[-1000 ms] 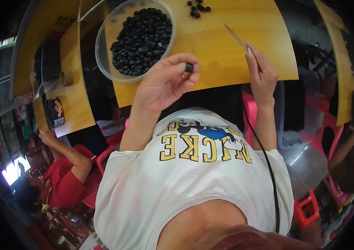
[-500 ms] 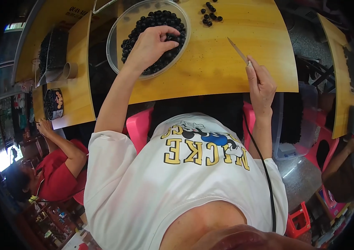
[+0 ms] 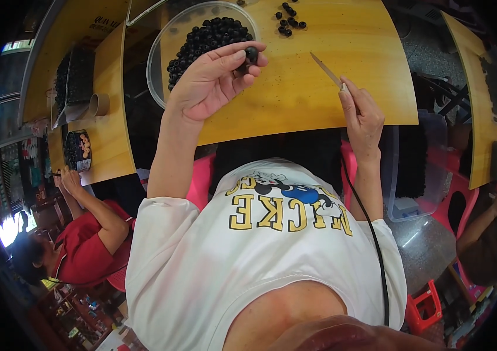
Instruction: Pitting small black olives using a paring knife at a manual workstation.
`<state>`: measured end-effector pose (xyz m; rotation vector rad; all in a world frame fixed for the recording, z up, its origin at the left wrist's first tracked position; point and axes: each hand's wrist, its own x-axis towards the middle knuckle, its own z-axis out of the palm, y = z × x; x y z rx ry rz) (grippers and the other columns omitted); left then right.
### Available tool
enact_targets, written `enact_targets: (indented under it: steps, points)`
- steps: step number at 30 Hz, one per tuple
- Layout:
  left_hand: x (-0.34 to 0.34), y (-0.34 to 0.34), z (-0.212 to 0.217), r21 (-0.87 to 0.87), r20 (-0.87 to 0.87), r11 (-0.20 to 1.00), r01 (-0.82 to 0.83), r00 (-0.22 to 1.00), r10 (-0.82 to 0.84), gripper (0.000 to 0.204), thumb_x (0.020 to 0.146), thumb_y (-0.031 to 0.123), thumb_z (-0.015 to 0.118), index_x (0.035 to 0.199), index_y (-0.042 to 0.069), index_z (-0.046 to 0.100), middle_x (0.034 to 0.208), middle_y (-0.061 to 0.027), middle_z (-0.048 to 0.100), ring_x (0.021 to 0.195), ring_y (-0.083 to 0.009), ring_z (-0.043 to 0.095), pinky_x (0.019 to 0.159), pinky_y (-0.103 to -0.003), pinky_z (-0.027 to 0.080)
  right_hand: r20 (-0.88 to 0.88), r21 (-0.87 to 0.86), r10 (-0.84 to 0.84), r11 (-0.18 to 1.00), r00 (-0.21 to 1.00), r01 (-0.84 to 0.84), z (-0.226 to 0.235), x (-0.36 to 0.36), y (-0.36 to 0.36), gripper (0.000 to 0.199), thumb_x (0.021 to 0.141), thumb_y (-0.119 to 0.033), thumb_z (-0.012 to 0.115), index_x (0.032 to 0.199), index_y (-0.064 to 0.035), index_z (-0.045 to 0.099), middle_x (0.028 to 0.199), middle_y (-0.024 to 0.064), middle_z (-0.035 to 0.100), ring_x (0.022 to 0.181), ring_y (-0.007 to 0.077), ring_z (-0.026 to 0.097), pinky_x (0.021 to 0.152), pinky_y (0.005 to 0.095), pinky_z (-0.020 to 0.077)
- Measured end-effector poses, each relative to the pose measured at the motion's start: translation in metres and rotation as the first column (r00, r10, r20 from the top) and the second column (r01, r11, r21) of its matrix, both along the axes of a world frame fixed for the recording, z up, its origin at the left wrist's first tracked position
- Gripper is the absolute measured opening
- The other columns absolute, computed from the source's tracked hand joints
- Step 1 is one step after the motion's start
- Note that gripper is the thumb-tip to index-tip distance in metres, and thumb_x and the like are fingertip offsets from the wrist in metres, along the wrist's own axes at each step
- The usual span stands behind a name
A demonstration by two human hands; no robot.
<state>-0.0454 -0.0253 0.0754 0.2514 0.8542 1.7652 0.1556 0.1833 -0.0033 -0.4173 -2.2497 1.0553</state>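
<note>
Held up over the near side of the round clear plastic tub (image 3: 155, 79), my left hand (image 3: 216, 82) has its thumb and fingers closed around a small black round piece (image 3: 252, 54). Another dark piece seems to sit lower among the curled fingers, though it is partly hidden. Many similar black pieces (image 3: 213, 38), some showing a hole, are heaped in the tub. To the right, my right hand (image 3: 365, 117) grips a thin-bladed knife (image 3: 326, 69), its tip pointing up and left over the table. The knife and the held piece are apart.
Several loose black pieces (image 3: 291, 23) lie on the yellow wooden table (image 3: 295, 88) beyond the knife. A person in red (image 3: 93, 234) works at the left table, near a small tub (image 3: 77, 149). At right stand a clear plastic bin (image 3: 415, 169) and a red stool (image 3: 424, 307).
My left hand has come out of the heap toward me, turned palm up, with a black round piece in its fingers. My right hand with the knife has shifted slightly left.
</note>
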Motion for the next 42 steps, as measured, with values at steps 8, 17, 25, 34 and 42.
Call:
enact_targets:
  steps: [8, 17, 25, 34, 42]
  points:
    - [0.032, 0.013, -0.017, 0.060, 0.093, 0.998, 0.028, 0.995, -0.033, 0.021, 0.096, 0.006, 0.053, 0.115, -0.002, 0.058, 0.099, -0.0116, 0.065, 0.084, -0.0151, 0.064, 0.076, -0.024, 0.057, -0.082, -0.003, 0.025, 1.000, 0.996, -0.026, 0.007, 0.002, -0.001, 0.023, 0.091, -0.011, 0.066, 0.110, 0.0002, 0.068, 0.070, 0.0089, 0.058, 0.057, 0.0148, 0.053, 0.053, 0.0258, 0.0414]
    - [0.059, 0.039, -0.044, 0.087, 0.259, 0.993, -0.080, 0.964, 0.055, 0.024, 0.096, 0.007, 0.057, 0.119, -0.001, 0.056, 0.105, -0.0122, 0.063, 0.089, -0.0159, 0.065, 0.081, -0.024, 0.057, -0.147, 0.142, 0.202, 0.973, 0.968, -0.181, 0.029, 0.006, -0.012, 0.034, 0.081, -0.011, 0.072, 0.114, -0.0016, 0.069, 0.066, 0.0073, 0.052, 0.054, 0.0166, 0.050, 0.049, 0.0275, 0.0371]
    - [0.061, 0.042, -0.059, 0.132, 0.206, 0.987, -0.096, 0.976, 0.067, 0.016, 0.097, 0.011, 0.056, 0.109, 0.001, 0.057, 0.100, -0.0109, 0.063, 0.089, -0.0152, 0.065, 0.076, -0.022, 0.057, -0.156, 0.347, 0.222, 0.925, 0.962, -0.157, 0.030, 0.002, -0.014, 0.043, 0.074, -0.019, 0.079, 0.114, -0.0058, 0.069, 0.065, 0.0060, 0.055, 0.053, 0.0185, 0.052, 0.048, 0.0303, 0.0404]
    - [0.062, 0.036, -0.064, 0.189, 0.217, 0.982, -0.019, 0.976, -0.023, 0.018, 0.094, 0.007, 0.060, 0.110, 0.001, 0.056, 0.098, -0.0109, 0.063, 0.084, -0.0160, 0.064, 0.071, -0.023, 0.055, -0.131, 0.393, 0.181, 0.912, 0.975, -0.117, 0.027, 0.000, -0.017, 0.041, 0.075, -0.020, 0.079, 0.113, -0.0072, 0.070, 0.066, 0.0056, 0.057, 0.054, 0.0181, 0.054, 0.049, 0.0297, 0.0416]
    - [0.060, 0.036, -0.065, 0.176, 0.160, 0.984, -0.029, 0.987, 0.001, 0.023, 0.088, 0.002, 0.066, 0.106, 0.004, 0.051, 0.098, -0.0125, 0.063, 0.078, -0.0165, 0.060, 0.069, -0.024, 0.051, -0.103, 0.375, 0.199, 0.915, 0.975, -0.147, 0.027, 0.000, -0.016, 0.040, 0.077, -0.021, 0.077, 0.114, -0.0082, 0.070, 0.066, 0.0054, 0.057, 0.054, 0.0184, 0.053, 0.049, 0.0305, 0.0415]
